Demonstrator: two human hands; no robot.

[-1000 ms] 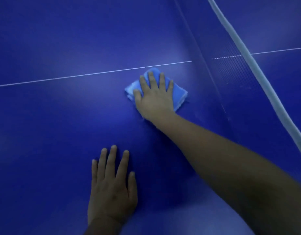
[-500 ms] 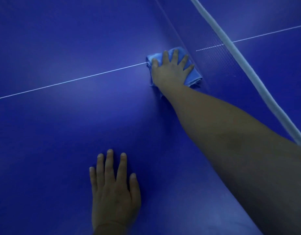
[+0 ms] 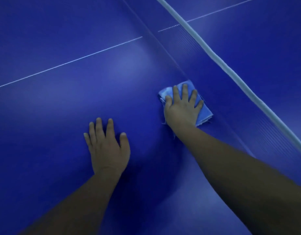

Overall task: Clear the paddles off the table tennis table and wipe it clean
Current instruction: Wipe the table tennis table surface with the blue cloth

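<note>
The blue table tennis table (image 3: 61, 107) fills the view. A folded light-blue cloth (image 3: 204, 112) lies flat on it close to the foot of the net. My right hand (image 3: 182, 107) presses on the cloth with its fingers spread and straight. My left hand (image 3: 106, 146) rests flat on the bare table, fingers straight, to the left of the cloth and nearer to me. No paddle is in view.
The net (image 3: 248, 126) runs diagonally from top centre to the right edge, with a white top band (image 3: 219, 60). A thin white centre line (image 3: 70, 62) crosses the table from the left edge towards the net.
My right hand has slid the cloth along the foot of the net, away from the white centre line and back towards me. My left hand has stayed flat on the table.
</note>
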